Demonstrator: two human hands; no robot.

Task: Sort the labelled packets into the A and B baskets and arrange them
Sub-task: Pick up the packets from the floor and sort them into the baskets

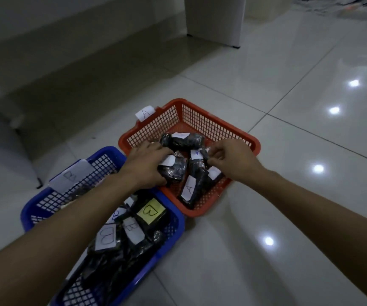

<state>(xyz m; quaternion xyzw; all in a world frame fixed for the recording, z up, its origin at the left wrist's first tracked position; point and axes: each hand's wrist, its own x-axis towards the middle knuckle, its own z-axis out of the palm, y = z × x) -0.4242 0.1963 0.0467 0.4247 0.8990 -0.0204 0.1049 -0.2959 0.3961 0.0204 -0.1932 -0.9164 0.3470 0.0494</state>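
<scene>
Hands inside red A basket (226, 127): left hand (149, 164) grips a black packet (174, 171); right hand (233, 160) pinches the neighbouring packet (196, 171), lying near-to-far.

Glossy tiled floor (255, 69) with lamp reflections at three o'clock, pale cabinet (214, 17) at twelve, blurred clutter (341, 5) at one.

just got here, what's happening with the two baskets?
A person is arranging dark packets in the orange basket, tagged A. The left hand grips one packet inside it; the right hand pinches at another packet beside it. The blue basket, tagged B, sits beside it on the tiled floor and already holds B-labelled packets. No packets lie loose on the floor in view.
</scene>
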